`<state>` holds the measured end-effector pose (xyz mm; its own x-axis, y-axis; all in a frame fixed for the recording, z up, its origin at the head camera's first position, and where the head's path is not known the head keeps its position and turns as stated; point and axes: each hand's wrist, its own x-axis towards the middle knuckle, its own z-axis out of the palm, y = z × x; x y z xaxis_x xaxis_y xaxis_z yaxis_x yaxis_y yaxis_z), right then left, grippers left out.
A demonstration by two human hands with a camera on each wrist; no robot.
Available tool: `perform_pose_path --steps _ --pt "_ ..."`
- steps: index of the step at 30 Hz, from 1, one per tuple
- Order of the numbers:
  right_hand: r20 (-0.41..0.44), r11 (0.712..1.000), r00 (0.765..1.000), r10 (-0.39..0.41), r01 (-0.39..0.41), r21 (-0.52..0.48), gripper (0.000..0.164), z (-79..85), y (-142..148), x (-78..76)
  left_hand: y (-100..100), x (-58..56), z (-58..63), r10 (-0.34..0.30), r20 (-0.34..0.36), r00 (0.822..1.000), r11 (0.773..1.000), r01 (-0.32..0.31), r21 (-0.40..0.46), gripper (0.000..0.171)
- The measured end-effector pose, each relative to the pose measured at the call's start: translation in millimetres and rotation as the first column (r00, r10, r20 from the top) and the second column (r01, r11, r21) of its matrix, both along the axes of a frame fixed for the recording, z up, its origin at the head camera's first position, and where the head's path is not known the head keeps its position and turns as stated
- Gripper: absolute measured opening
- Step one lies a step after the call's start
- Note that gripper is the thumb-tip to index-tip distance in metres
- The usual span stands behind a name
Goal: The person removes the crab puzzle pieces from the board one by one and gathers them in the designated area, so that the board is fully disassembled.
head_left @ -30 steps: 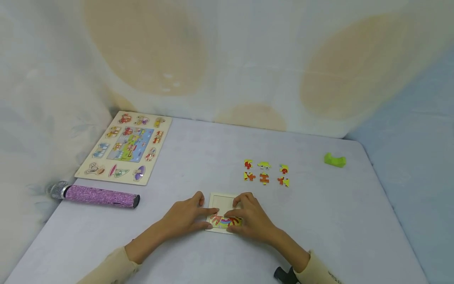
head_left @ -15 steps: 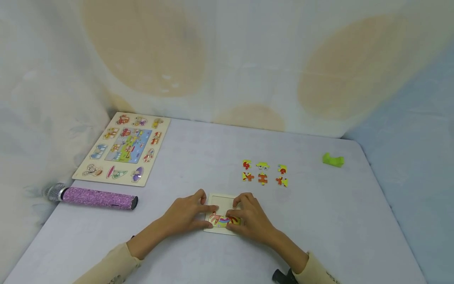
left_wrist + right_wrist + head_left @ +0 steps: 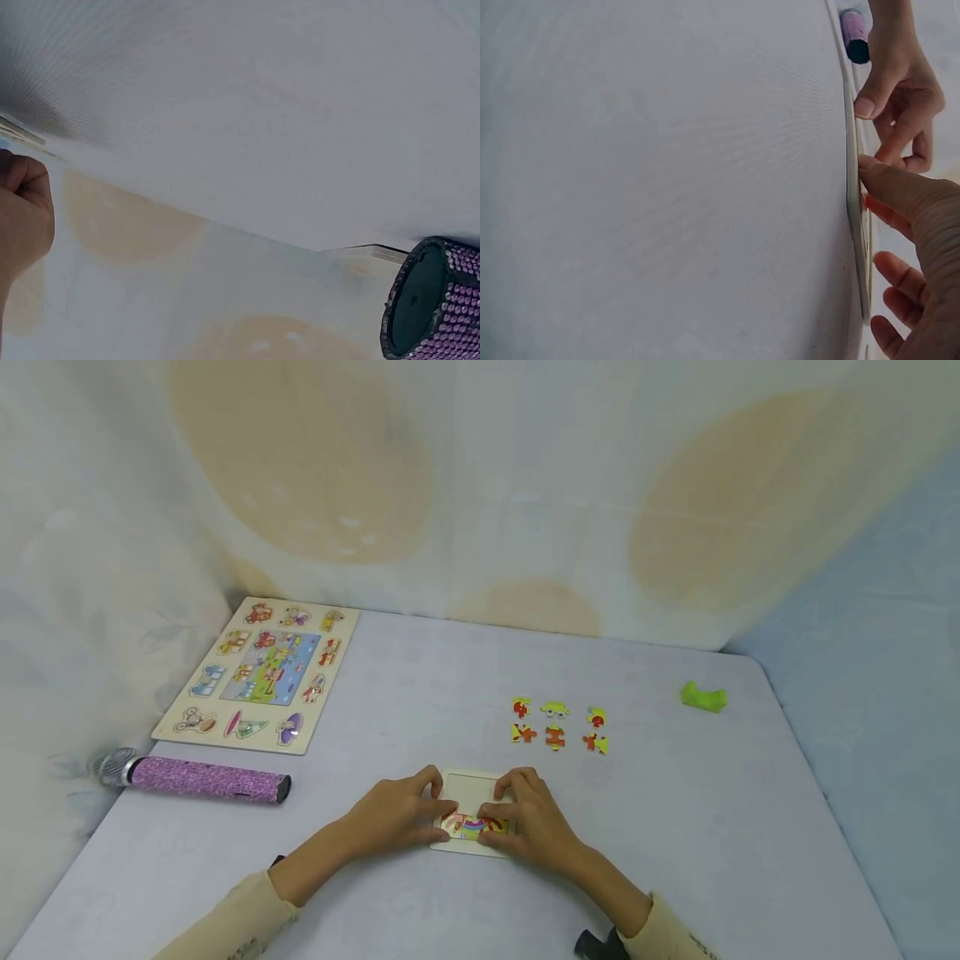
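A small wooden puzzle board lies flat before me, its lower half holding a row of joined puzzle pieces with a rainbow. At the left end of this row, my left hand pinches a puzzle piece between thumb and index finger. My right hand holds the right-end piece the same way, its other fingers lifted over the board. The right wrist view shows both thumbs at the near edge of the board. Only part of a hand shows in the left wrist view. Fingers hide parts of the pieces.
Several loose puzzle pieces lie in two rows beyond the board. A larger picture board is at the back left, with a purple glittery microphone in front of it. A crumpled green object sits far right.
My left index finger has drawn back and down onto the top of the left piece. The right hand has barely moved, and the loose pieces lie as before.
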<state>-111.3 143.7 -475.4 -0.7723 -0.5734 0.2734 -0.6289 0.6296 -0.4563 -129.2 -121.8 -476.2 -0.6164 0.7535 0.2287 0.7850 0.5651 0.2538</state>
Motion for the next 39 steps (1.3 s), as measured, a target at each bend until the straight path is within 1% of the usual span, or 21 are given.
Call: perform_pose_path --steps 1,2,3,5,6,8,9,11,13,15,19,23,26,30,32,39 --pt "-0.002 1.000 1.000 0.000 0.000 -0.002 0.023 -0.6 0 0.2 0 0.0 -0.7 0.021 0.067 0.998 1.000 -0.022 0.014 0.037" --pt "-0.001 1.000 1.000 0.001 -0.001 -0.004 0.023 -0.7 0 0.4 0 0.0 -1.7 0.041 0.131 0.991 0.998 -0.046 0.033 0.038" --pt "-0.001 1.000 1.000 0.002 -0.002 -0.008 0.023 -0.8 0 0.5 0 0.1 -2.4 0.064 0.191 0.980 0.996 -0.075 0.050 0.039" --pt "-0.006 1.000 1.000 0.006 -0.006 -0.014 0.022 -1.7 0 0.7 2 0.5 -1.8 0.104 0.285 0.953 0.988 -0.131 0.078 0.040" --pt "-0.006 1.000 1.000 0.008 -0.008 -0.016 0.022 -1.7 0 0.8 3 0.7 -1.3 0.119 0.320 0.940 0.984 -0.155 0.090 0.041" --pt "-0.006 1.000 1.000 0.011 -0.011 -0.021 0.023 -1.9 0 0.7 3 0.9 -0.5 0.137 0.362 0.922 0.977 -0.186 0.104 0.040" --pt "-0.005 1.000 1.000 0.011 -0.011 -0.023 0.023 -1.8 0 0.6 4 1.0 0.0 0.142 0.373 0.917 0.975 -0.195 0.109 0.039" --pt "-0.004 1.000 1.000 0.008 -0.008 -0.024 0.024 -2.2 0 0.4 4 0.6 0.3 0.145 0.382 0.913 0.973 -0.201 0.112 0.039" --pt "-0.002 1.000 1.000 0.005 -0.005 -0.025 0.025 -2.6 1 0.4 5 0.1 0.8 0.143 0.385 0.912 0.974 -0.199 0.111 0.039" --pt "-0.002 1.000 1.000 0.003 -0.003 -0.026 0.026 -3.2 1 0.3 5 -0.6 1.1 0.131 0.376 0.917 0.976 -0.186 0.113 0.038" --pt "0.003 0.999 1.000 0.002 -0.002 -0.037 0.027 -4.9 2 0.4 4 -2.3 1.8 0.082 0.341 0.936 0.983 -0.133 0.128 0.037" --pt "-0.010 0.999 1.000 0.002 -0.002 -0.048 0.026 -5.6 1 0.6 4 -4.1 2.8 0.019 0.279 0.960 0.988 -0.061 0.142 0.035" --pt "-0.010 0.999 1.000 0.004 -0.004 -0.048 0.026 -4.6 1 0.8 4 -5.3 5.0 -0.018 0.233 0.972 0.990 -0.016 0.143 0.033" --pt "0.002 0.999 1.000 0.003 -0.003 -0.035 0.026 -2.3 0 1.5 5 -6.4 9.9 -0.040 0.197 0.980 0.992 0.016 0.123 0.031" --pt "-0.005 1.000 1.000 -0.001 0.001 -0.025 0.027 -1.5 0 1.9 6 -6.8 11.9 -0.048 0.184 0.982 0.994 0.029 0.105 0.031" --pt "-0.080 1.000 0.997 0.003 -0.004 -0.007 0.027 -3.7 0 3.3 9 -5.9 17.1 -0.053 0.118 0.992 0.997 0.045 0.064 0.028"
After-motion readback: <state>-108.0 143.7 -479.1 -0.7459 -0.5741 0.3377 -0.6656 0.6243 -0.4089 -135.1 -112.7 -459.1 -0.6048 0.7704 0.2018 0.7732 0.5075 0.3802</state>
